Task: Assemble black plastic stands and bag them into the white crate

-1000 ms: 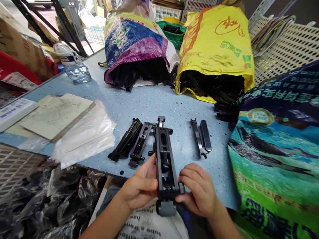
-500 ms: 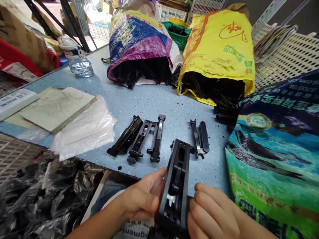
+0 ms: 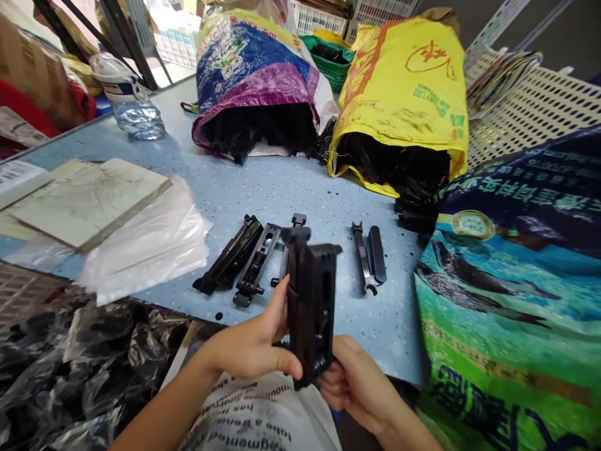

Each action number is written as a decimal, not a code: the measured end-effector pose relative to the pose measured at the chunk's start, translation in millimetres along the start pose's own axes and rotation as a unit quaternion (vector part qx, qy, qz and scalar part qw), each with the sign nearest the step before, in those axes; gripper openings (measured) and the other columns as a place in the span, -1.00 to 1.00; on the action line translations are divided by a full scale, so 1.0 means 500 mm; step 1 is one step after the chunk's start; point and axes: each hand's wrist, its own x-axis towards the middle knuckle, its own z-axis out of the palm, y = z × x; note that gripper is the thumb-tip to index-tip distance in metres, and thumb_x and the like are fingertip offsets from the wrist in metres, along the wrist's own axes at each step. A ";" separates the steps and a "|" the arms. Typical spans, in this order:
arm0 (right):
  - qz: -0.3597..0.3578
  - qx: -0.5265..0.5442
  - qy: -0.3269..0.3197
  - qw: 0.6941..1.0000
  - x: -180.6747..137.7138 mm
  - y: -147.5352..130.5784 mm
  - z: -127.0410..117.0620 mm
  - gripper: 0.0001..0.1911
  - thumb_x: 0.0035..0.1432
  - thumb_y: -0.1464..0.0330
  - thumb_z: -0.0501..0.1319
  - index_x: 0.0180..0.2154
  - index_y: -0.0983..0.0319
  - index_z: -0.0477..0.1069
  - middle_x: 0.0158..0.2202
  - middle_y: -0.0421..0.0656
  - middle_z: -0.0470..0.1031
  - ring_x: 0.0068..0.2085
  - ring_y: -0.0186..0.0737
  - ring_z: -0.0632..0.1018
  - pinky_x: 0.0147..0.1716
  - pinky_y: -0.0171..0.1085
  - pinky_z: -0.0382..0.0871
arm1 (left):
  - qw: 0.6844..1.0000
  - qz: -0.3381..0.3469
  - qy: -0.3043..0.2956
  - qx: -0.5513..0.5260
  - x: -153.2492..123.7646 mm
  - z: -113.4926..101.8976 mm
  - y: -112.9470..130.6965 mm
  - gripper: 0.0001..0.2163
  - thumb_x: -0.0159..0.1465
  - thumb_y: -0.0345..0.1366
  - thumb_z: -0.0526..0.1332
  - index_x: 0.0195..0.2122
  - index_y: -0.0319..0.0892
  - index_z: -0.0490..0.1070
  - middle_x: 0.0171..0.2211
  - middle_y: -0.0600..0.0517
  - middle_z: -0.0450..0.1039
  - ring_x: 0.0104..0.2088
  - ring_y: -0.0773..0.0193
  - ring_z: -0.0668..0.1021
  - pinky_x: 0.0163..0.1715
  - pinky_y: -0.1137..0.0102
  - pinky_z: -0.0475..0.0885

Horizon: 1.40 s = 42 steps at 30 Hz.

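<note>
A long black plastic part with slots and a hollow channel (image 3: 310, 300) stands nearly upright above the table's near edge. My left hand (image 3: 256, 344) is closed around its left side, thumb low along it. At its lower right end, the fingers of my right hand (image 3: 345, 376) are curled against it. Behind it lie a shiny black part (image 3: 232, 254) and a slotted black part (image 3: 258, 263); a third one is partly hidden by the held part. To the right rest a narrow forked black piece (image 3: 362, 257) and a flat rounded black piece (image 3: 377, 255).
A purple-and-blue sack (image 3: 253, 75) and a yellow sack (image 3: 404, 94) spill black parts at the back. Clear plastic bags (image 3: 154, 250) lie left under a worn board (image 3: 94, 200). A water bottle (image 3: 136, 116) stands far left; a green-blue sack (image 3: 493, 300) fills the right.
The held part has turned more upright and now shows its side. My right hand has shifted left and in against its lower end. The view has shifted slightly.
</note>
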 end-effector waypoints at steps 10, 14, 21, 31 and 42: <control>-0.173 -0.210 0.113 0.956 0.028 0.004 -0.014 -0.62 0.05 0.11 -0.02 -0.64 0.21 0.02 -0.68 -0.34 -0.01 -0.64 -0.44 0.06 -0.66 -0.39 -0.04 | 0.993 0.038 0.053 -0.102 0.012 -0.011 -0.036 -0.30 -0.11 -0.45 0.31 0.03 0.09 0.04 -0.12 0.04 0.22 -0.14 0.28 0.35 -0.18 0.43 0.25; -0.468 -0.438 0.080 0.764 0.024 0.000 -0.017 -0.71 0.14 0.17 -0.08 -0.46 0.23 0.18 -0.52 -0.20 0.21 -0.49 -0.30 0.25 -0.51 -0.29 0.10 | 0.970 0.035 0.024 -0.239 0.025 -0.007 -0.031 -0.47 -0.16 -0.39 0.35 -0.14 -0.09 0.22 -0.36 0.08 0.27 -0.40 0.38 0.38 -0.43 0.53 0.30; -0.588 -0.523 0.004 0.617 0.031 -0.027 0.004 -0.73 0.19 0.25 -0.19 -0.44 0.22 0.14 -0.61 -0.22 0.14 -0.58 -0.30 0.19 -0.60 -0.28 0.00 | 0.960 0.005 -0.010 -0.281 0.021 -0.010 -0.036 -0.41 -0.24 -0.37 0.38 -0.14 -0.15 0.20 -0.42 0.10 0.28 -0.47 0.43 0.35 -0.51 0.57 0.27; -0.173 -0.098 0.053 0.979 0.049 0.029 0.020 -0.57 0.05 0.08 -0.02 -0.66 0.20 -0.05 -0.72 -0.37 -0.13 -0.68 -0.47 -0.05 -0.72 -0.38 -0.17 | 0.999 0.023 0.023 -0.026 -0.002 -0.044 -0.017 -0.26 -0.10 -0.41 0.31 0.08 0.04 -0.04 -0.27 0.03 0.31 -0.32 0.29 0.43 -0.30 0.40 0.33; -0.120 -0.216 0.136 0.960 0.058 -0.011 -0.019 -0.63 0.01 0.14 -0.06 -0.68 0.18 -0.09 -0.72 -0.38 -0.15 -0.67 -0.45 -0.07 -0.69 -0.37 -0.20 | 0.997 0.052 0.048 -0.004 0.019 -0.036 -0.041 -0.28 -0.01 -0.39 0.24 0.11 0.14 -0.10 0.08 -0.03 0.07 -0.01 0.12 0.29 -0.05 0.20 0.19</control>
